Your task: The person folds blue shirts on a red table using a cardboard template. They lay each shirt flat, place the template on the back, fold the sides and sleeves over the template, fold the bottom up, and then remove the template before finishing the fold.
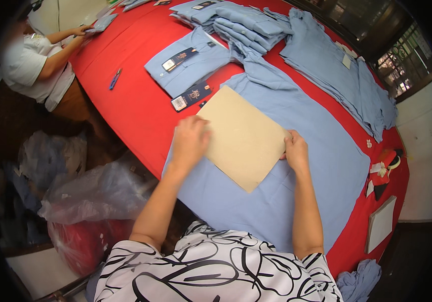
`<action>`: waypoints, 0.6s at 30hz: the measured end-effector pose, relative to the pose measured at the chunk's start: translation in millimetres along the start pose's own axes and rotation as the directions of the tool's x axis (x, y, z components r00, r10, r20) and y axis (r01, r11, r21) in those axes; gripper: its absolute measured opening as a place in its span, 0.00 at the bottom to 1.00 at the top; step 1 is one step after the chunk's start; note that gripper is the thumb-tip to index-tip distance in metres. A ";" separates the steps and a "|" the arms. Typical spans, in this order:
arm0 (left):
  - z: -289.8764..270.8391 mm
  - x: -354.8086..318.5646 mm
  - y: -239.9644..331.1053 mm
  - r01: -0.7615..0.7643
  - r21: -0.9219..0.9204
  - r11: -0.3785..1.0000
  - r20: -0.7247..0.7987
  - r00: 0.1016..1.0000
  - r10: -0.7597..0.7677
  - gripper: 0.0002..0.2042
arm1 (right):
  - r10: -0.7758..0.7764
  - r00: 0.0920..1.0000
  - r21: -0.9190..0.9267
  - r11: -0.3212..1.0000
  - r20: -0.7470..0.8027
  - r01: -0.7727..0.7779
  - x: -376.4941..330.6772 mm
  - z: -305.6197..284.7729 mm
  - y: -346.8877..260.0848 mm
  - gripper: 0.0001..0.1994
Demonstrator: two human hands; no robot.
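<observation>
A beige cardboard sheet (243,138) lies at a slant over a light blue shirt (326,156) spread out on the red-covered table. At the sheet's right corner, my right hand (296,150) grips the edge between thumb and fingers. My left hand (190,142) is at the opposite edge, its fingers curled and blurred by motion, so its hold is unclear. Just beyond the sheet is a dark blue tag (191,96) with a white label. A folded blue shirt (191,60) bearing another dark tag lies past it.
Stacked folded shirts (248,25) stand at the back, with more unfolded blue shirts (331,68) at the far right. Blue snips (115,79) lie on the red cloth (102,103). A pad of white sheets (381,224) rests at right. A person (37,63) works across the left side.
</observation>
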State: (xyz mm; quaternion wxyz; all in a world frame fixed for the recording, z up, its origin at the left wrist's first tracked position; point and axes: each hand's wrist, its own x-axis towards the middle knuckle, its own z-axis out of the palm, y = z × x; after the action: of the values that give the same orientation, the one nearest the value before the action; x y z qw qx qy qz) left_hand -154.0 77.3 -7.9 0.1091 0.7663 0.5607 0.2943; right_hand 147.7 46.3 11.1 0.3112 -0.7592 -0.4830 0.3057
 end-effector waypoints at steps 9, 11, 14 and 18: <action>43.2 -10.8 21.1 -0.073 0.136 0.988 0.042 0.997 0.068 0.32 | -0.030 1.000 0.003 1.000 -0.002 0.030 -11.2 2.6 -9.3 0.13; 42.2 -9.9 21.1 -0.076 0.133 0.988 0.054 0.996 0.069 0.32 | -0.019 1.000 0.000 1.000 0.006 0.019 -11.5 2.0 -9.2 0.13; 43.9 -8.0 18.4 -0.077 0.137 0.988 0.023 0.997 0.074 0.33 | -0.015 1.000 0.017 1.000 0.021 0.014 -10.4 1.1 -8.2 0.13; 40.4 -7.1 14.4 -0.075 0.117 0.990 0.047 0.996 0.070 0.34 | -0.011 0.999 0.031 0.999 0.037 0.010 -11.6 2.2 -7.5 0.13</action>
State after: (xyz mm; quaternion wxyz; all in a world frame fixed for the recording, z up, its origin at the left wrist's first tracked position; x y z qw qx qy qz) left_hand -120.7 72.3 -35.5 0.0647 0.7974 0.5464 0.2478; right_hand 137.9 38.5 17.4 0.3155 -0.7459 -0.4880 0.3257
